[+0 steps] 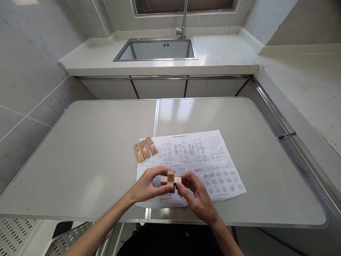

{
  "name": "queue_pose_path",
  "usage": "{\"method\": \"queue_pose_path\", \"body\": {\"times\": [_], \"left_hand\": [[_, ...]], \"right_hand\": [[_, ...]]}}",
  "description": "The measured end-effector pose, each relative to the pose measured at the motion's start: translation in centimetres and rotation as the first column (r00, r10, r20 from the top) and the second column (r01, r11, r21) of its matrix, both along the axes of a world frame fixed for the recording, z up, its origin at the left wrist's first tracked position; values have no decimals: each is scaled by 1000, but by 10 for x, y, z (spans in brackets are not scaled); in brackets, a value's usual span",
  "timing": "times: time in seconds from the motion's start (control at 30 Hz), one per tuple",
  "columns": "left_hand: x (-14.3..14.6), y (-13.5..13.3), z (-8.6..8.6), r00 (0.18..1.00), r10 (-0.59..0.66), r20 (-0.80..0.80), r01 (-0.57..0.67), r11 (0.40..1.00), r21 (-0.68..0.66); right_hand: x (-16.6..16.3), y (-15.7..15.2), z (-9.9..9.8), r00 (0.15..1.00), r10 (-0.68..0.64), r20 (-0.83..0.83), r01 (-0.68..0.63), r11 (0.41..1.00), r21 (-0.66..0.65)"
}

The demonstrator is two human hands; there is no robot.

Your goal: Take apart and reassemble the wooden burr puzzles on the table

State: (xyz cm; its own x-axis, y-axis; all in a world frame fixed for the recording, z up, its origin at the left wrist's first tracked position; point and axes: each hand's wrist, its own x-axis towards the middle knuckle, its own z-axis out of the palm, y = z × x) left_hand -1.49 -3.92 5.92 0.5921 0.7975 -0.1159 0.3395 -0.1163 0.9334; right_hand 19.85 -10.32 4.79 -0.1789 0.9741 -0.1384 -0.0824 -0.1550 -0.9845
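A small cross of interlocked wooden puzzle pieces (170, 179) is held between both hands just above a printed instruction sheet (202, 156). My left hand (149, 186) pinches it from the left, fingers closed round the pieces. My right hand (195, 195) grips its right end, where one block sticks out. Three flat numbered wooden pieces (145, 148) with slots lie side by side at the sheet's upper left corner, untouched.
The sheet lies on a white folding table (80, 160) with a seam down the middle. Beyond it runs a counter with a steel sink (157, 49) and tap (183, 21). A second counter (306, 89) runs along the right. Grey tiled walls stand at left.
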Motion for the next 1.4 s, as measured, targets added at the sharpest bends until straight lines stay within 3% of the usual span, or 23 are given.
{"method": "queue_pose_path", "body": {"times": [0.1, 0.23, 0.37, 0.67, 1.4], "left_hand": [[-3, -2, -4, 1000, -16, 23, 17, 998, -53], [-2, -5, -5, 1000, 12, 24, -14, 997, 79], [1, -7, -6, 999, -11, 50, 1, 978, 206], [4, -9, -10, 994, 5, 112, -32, 971, 238], [14, -4, -8, 998, 3, 68, -18, 974, 227]], "right_hand": [[-3, -2, -3, 997, 8, 80, -13, 998, 55], [-4, -3, -10, 983, -24, 183, 22, 1000, 11], [1, -2, -16, 985, 57, 161, -39, 993, -109], [6, -1, -12, 982, 54, 183, -31, 992, -123], [14, -1, -14, 997, 60, -38, -67, 976, -209]]}}
